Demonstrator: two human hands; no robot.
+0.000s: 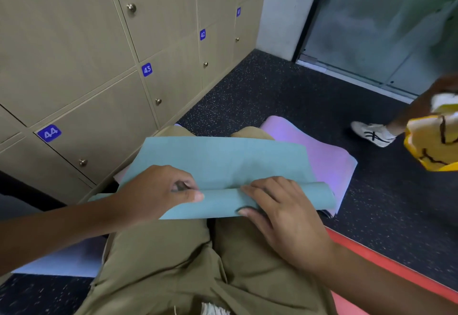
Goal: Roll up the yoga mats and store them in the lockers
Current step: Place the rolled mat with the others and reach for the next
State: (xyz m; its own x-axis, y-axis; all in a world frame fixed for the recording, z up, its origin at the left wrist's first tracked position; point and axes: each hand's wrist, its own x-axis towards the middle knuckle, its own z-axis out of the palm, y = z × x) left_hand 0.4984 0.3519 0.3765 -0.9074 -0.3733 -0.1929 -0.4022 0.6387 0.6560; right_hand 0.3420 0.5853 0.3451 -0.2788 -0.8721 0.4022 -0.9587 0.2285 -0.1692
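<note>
The teal mat (223, 163) lay across the kneeling person's thighs over a lilac mat (322, 151), both hands (161, 190) (275, 205) clamped on its barely started roll, which could telescope if one side outran the other.

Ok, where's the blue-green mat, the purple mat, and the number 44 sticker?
blue-green mat (223, 158): head view, its flat unrolled part.
purple mat (329, 158): head view, its bare top, right of the blue-green mat.
number 44 sticker (49, 133): head view, its middle, on the locker door.

Teal mat (223, 161) matt, finely textured; lockers (74, 42) wood-grain, metal knobs (131, 7).
</note>
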